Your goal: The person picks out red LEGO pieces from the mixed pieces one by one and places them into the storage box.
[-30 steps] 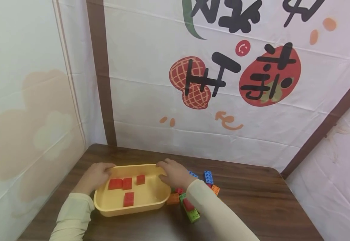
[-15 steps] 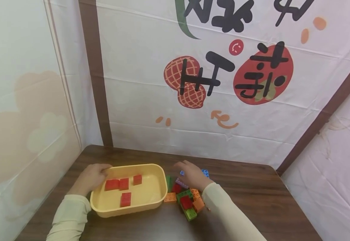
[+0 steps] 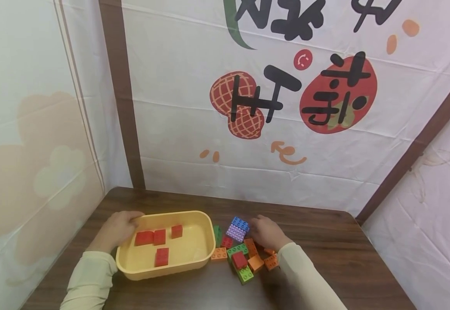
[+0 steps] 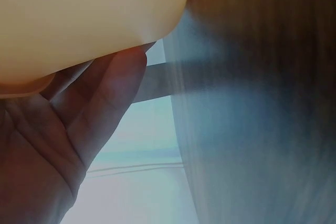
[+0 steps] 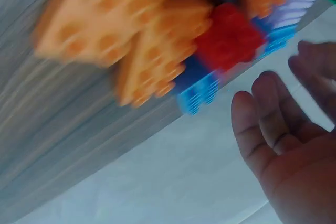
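Note:
A yellow plastic tray (image 3: 194, 243) sits on the left half of the table, with several red building blocks (image 3: 161, 257) lying apart on its floor. My left hand (image 3: 113, 230) grips its far left corner; in the left wrist view the fingers (image 4: 107, 100) lie against the outer wall. To the right of the tray is a pile of toy building blocks in green, orange, purple and blue. Over the far right side of that pile is my right hand (image 3: 269, 232), fingers loosely bent and nothing held. A red block (image 5: 227, 35) is near its fingertips in the right wrist view.
Beside the tray's right wall lie an orange block (image 3: 219, 254) and a green block (image 3: 217, 235). A red block (image 3: 239, 260) rests on top of green ones. The dark wooden table (image 3: 310, 245) ends at a printed cloth wall (image 3: 178, 172).
My right hand has let go of the tray's right rim and moved right, over the block pile, uncovering blue and purple blocks. My left hand stays at the tray's corner.

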Demonstrator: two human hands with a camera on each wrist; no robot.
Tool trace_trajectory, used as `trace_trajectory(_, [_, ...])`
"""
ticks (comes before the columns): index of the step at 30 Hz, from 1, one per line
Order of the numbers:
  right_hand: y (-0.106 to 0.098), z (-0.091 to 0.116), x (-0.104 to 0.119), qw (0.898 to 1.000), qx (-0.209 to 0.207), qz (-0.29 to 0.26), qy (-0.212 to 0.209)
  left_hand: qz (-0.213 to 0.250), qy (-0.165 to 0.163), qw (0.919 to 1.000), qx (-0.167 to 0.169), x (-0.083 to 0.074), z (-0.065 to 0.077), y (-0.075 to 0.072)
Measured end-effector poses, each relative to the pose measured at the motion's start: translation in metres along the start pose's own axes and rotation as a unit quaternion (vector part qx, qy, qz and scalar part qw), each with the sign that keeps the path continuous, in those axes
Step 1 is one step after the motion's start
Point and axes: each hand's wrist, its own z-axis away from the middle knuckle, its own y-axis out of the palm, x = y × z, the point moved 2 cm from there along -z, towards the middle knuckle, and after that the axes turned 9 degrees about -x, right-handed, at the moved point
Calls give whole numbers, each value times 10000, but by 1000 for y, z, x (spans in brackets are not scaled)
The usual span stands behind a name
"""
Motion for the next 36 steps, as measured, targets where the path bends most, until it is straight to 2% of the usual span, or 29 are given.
trace_trajectory(5, [2,10,-15,9997,204,125,70,8,129,9999,-72,4,1,4])
trace_trajectory(10, [1,19,-23,9979,257,-332,499,35,117,9999,-117,4,2,4])
trace_trajectory(14, [1,24,-25,9961,336,-261,767,26,104,9999,-98,3,3,2])
trace_trajectory(21, [7,29,-26,9976,292,-134,606,6,161,9998,-122,2,1,0])
trace_trajectory(28, [3,28,-26,9967,92,-361,715,27,171,9998,-140,3,-1,1])
trace_trajectory(36, [-2,27,-24,9976,-427,-498,220,45,90,9999,-95,3,1,2])
